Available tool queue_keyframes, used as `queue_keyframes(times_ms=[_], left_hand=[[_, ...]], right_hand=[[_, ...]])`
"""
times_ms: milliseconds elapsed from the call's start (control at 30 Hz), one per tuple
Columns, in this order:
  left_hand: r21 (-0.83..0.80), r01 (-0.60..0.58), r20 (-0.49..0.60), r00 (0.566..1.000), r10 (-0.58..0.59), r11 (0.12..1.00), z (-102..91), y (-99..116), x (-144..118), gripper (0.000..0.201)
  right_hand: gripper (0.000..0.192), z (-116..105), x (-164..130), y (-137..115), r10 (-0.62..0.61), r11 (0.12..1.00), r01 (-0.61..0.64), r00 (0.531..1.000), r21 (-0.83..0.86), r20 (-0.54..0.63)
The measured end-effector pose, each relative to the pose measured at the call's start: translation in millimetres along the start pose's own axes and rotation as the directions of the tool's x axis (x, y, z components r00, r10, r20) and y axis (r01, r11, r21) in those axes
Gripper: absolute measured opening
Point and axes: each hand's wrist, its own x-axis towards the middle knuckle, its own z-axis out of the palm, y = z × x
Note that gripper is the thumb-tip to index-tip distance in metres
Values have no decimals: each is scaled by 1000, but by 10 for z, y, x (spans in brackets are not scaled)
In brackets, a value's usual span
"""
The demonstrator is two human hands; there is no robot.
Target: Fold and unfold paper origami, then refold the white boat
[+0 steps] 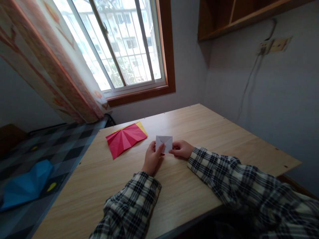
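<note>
A small folded white paper [165,141] lies on the wooden table [211,132], with creases meeting near its middle. My left hand [152,157] presses its near left part with the thumb on top. My right hand [181,149] pinches its right edge. Both wrists come out of plaid sleeves.
A creased red paper sheet [123,139] lies on a yellow sheet [142,127] to the left on the table. A crumpled blue paper [26,184] rests on the checkered surface beside the table. A window [119,43], a curtain and a wall shelf are behind.
</note>
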Motion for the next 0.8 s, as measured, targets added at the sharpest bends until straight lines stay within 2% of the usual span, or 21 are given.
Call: queue_keyframes(times_ms=[233,333,500,800], left_hand=[[-97,-44,-26,999,41,994,0,-32,25,40],[-121,-23,-31,999,20,992,-11,-25,22,39],[-106,-13,-59,998,7,994,-38,-29,28,39],[-163,16,-18,1000,-19,986,-27,-44,41,39]], right_hand=[[35,-12,-13,-29,9,999,-5,996,-46,89],[38,-12,-1,-24,-27,999,28,997,-16,74],[46,-12,64,66,-19,989,16,1000,145,20],[35,-19,71,105,-39,985,39,999,171,-4]])
